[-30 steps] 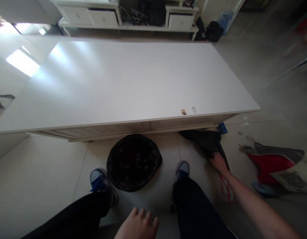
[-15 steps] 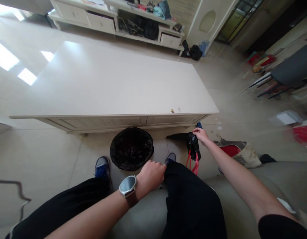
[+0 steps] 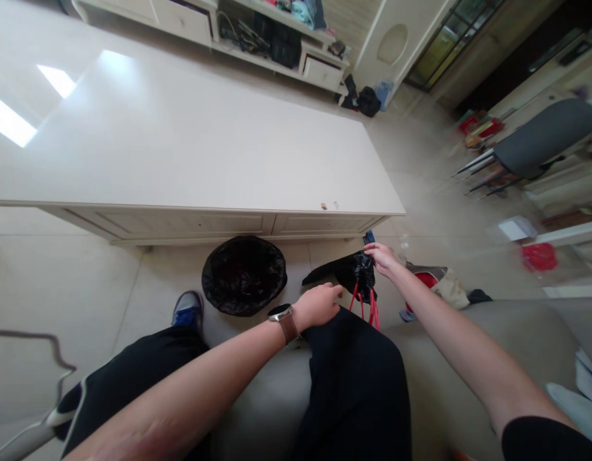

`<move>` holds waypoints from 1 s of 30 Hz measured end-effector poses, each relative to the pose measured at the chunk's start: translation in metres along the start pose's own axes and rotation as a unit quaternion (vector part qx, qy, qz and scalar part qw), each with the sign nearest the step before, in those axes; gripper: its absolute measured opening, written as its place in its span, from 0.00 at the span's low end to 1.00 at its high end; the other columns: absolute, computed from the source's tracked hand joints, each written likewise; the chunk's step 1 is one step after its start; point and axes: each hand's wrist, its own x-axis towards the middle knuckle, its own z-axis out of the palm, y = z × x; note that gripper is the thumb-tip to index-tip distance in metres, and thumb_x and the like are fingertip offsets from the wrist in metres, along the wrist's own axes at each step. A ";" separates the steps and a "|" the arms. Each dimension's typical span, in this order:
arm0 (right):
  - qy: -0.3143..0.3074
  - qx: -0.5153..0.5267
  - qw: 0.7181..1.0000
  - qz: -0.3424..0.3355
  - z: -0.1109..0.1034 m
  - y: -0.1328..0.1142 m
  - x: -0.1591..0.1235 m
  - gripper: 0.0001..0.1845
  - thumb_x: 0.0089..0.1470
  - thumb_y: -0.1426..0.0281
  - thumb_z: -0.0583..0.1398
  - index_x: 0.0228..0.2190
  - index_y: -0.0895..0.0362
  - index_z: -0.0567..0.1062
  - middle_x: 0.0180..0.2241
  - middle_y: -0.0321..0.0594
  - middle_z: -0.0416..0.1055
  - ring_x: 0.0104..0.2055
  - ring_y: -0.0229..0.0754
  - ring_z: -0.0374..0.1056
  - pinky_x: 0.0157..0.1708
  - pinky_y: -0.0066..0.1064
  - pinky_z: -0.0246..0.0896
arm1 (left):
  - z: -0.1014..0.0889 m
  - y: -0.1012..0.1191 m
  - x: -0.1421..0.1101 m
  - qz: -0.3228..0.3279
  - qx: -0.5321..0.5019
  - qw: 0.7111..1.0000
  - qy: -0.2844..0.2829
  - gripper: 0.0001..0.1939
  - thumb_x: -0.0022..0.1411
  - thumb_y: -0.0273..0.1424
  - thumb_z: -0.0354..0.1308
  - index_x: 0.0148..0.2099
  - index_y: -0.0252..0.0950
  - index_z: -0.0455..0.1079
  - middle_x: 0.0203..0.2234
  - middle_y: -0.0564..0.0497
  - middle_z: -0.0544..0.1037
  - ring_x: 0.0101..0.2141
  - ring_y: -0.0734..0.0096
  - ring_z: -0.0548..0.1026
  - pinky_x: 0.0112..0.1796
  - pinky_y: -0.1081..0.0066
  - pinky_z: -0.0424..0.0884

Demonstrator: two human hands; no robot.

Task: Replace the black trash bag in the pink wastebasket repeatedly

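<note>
To the right of my knee, my right hand (image 3: 382, 257) pinches the gathered top of a black garbage bag (image 3: 361, 272) with red drawstrings (image 3: 373, 310) dangling from it. Part of that bag stretches leftward over the floor. My left hand (image 3: 320, 303), with a watch (image 3: 281, 312) on its wrist, is just above my right knee, left of the bag and apart from it. Its fingers are loosely bent and somewhat apart, holding nothing that shows. Between my feet and the table stands a round trash bin (image 3: 243, 275) lined with a black bag; its inside is dark.
A long white coffee table (image 3: 219, 153) stands right in front, two tiny items (image 3: 323, 206) near its edge. Beneath me is a grey sofa (image 3: 469, 346). A cloth bag (image 3: 452, 289) lies on the floor to the right. Farther off are a grey chair (image 3: 546, 137) and a white TV cabinet (image 3: 257, 57).
My left hand has moved right and forward from my thigh toward the black garbage bag, its fingers loosening. My right hand keeps its hold on the bag. The view has shifted slightly right.
</note>
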 end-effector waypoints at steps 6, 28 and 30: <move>-0.049 0.007 0.999 -0.016 -0.002 -0.019 -0.036 0.17 0.31 0.72 0.67 0.29 0.57 0.73 0.25 0.34 0.70 0.28 0.38 0.65 0.28 0.29 0.59 | 0.016 0.005 0.019 0.044 -0.100 0.994 0.020 0.31 0.68 0.28 0.53 0.71 0.43 0.64 0.54 0.42 0.74 0.57 0.59 0.74 0.60 0.64 0.70; 0.018 -0.055 0.988 -0.145 -0.007 -0.053 -0.054 0.15 0.36 0.64 0.69 0.28 0.56 0.73 0.28 0.38 0.71 0.34 0.40 0.66 0.35 0.31 0.60 | 0.027 -0.004 0.027 -0.002 -0.037 0.996 0.075 0.19 0.69 0.22 0.51 0.58 0.31 0.75 0.55 0.40 0.78 0.55 0.60 0.78 0.60 0.66 0.71; 0.018 -0.043 0.988 -0.151 -0.015 -0.046 -0.048 0.21 0.36 0.59 0.71 0.31 0.56 0.73 0.31 0.38 0.73 0.37 0.42 0.67 0.39 0.33 0.63 | 0.021 0.001 0.028 0.029 -0.051 0.993 0.098 0.20 0.69 0.22 0.50 0.58 0.33 0.76 0.55 0.43 0.79 0.55 0.63 0.78 0.61 0.69 0.70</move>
